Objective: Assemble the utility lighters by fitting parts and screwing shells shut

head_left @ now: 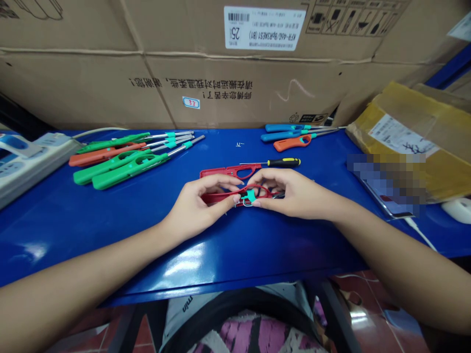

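Between my two hands is the red body of a long-nosed gas lighter (217, 197), held just above the blue table. My left hand (200, 198) grips its handle end, the thumb near the middle. My right hand (289, 193) pinches around the other end, its thumb and fingertips at a teal trigger piece (250, 196). A thin bent metal wire shows under the trigger. Fingers hide much of the lighter's inside. Just behind lies a loose red half shell (221, 172), partly covered by my right fingers. A black and yellow screwdriver (284, 162) rests behind my right hand.
Several green and orange lighters (128, 169) lie at the left, near a white power strip (29, 159). Blue lighters (283, 133) and an orange one (292, 142) lie at the back. A phone (386, 189) and yellow-taped parcel (401, 132) sit right. A cardboard box (176, 29) stands behind.
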The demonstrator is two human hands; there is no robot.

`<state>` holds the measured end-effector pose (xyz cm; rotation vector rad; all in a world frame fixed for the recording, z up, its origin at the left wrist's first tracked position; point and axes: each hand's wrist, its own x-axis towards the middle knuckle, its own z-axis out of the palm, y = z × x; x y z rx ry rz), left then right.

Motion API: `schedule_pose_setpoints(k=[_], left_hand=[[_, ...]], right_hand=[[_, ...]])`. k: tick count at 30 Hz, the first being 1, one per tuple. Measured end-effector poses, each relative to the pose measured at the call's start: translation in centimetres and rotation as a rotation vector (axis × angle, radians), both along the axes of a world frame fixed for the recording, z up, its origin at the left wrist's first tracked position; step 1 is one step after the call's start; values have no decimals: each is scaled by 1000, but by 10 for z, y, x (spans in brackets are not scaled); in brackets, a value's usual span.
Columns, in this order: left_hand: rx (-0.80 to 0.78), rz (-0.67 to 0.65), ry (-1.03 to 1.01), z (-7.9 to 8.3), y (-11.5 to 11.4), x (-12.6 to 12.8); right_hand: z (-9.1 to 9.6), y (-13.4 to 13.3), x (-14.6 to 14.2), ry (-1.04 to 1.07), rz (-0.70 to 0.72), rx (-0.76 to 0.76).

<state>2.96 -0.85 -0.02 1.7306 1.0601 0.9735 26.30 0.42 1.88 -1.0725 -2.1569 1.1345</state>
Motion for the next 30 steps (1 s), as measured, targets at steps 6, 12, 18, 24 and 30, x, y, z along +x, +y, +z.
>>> schedule_pose_setpoints(k=[6, 12, 18, 24, 30], left_hand=[[-66, -32, 49, -4, 2, -3], [-125, -49, 42, -4, 2, -2], [-122, -46, 18, -4, 0, -1], [-77, -27, 44, -5, 1, -2], [-23, -19, 78, -5, 1, -3]], right_hand=[[-2, 0, -2, 50, -38, -78], [-5, -1, -2, 85, -11, -116], [-2, -1, -4, 81, -29, -107], [-5, 0, -6, 75, -85, -76], [-2, 6, 2, -108, -18, 142]])
